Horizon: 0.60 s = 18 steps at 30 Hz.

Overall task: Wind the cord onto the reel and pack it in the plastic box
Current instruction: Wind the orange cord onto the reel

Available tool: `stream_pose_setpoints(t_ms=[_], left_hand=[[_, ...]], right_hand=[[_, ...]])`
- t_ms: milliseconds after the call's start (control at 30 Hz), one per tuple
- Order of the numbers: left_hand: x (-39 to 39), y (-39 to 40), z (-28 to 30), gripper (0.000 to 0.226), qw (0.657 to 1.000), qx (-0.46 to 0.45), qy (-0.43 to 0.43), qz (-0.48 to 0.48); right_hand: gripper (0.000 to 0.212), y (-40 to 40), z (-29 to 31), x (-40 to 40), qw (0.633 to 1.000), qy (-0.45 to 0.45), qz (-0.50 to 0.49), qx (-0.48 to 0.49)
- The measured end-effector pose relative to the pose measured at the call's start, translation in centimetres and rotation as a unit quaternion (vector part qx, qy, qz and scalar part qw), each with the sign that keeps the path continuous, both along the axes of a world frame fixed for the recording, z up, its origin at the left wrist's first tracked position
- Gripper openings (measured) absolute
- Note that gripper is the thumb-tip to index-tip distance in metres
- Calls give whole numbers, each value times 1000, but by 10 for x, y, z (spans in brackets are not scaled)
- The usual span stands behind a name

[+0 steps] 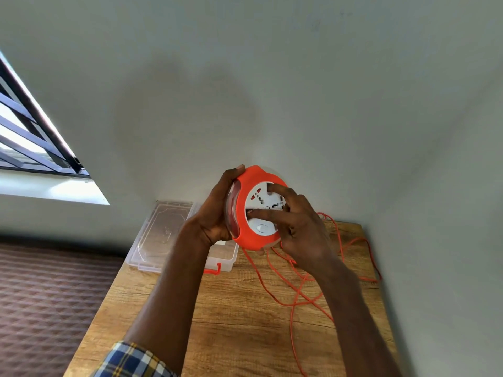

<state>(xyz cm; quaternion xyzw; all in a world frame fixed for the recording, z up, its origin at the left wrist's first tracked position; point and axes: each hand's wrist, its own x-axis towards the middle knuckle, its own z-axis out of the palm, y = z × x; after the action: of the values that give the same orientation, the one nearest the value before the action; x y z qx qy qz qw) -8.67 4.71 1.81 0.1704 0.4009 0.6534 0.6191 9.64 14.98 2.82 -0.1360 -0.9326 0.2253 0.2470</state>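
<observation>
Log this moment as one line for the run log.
left hand grips reel | right hand fingers on reel face | cord loose on table | box open

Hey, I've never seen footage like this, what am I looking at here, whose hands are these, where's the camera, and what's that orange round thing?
There is no machine here: the one picture comes from a camera worn on a person's head, looking forward and down at their own two hands. The left hand grips the rim of an orange cord reel held up above a wooden table. The right hand lays its fingers across the reel's white socket face. Much of the orange cord lies in loose loops on the table, not yet wound. Behind the left wrist sits a clear plastic box, open, with its lid lying flat beside it.
</observation>
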Motion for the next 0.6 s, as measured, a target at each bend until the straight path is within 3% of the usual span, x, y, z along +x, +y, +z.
stream_pose_setpoints(t_ms=[300,433,533,600], left_hand=[[5,4,2,73,1000,5,3,-6],[11,5,4,68,1000,5,1,-3],[14,5,5,66,1000,8,-2,-3],[16,5,6,65,1000,15,-1,-6]], right_hand=[[56,-7,-2,-3,994,2,-106,-21],[70,-15,1,-9,973,36,-215,-78],[72,-16,0,-9,970,41,-231,-60],[62,-14,3,-6,970,73,-225,-57]])
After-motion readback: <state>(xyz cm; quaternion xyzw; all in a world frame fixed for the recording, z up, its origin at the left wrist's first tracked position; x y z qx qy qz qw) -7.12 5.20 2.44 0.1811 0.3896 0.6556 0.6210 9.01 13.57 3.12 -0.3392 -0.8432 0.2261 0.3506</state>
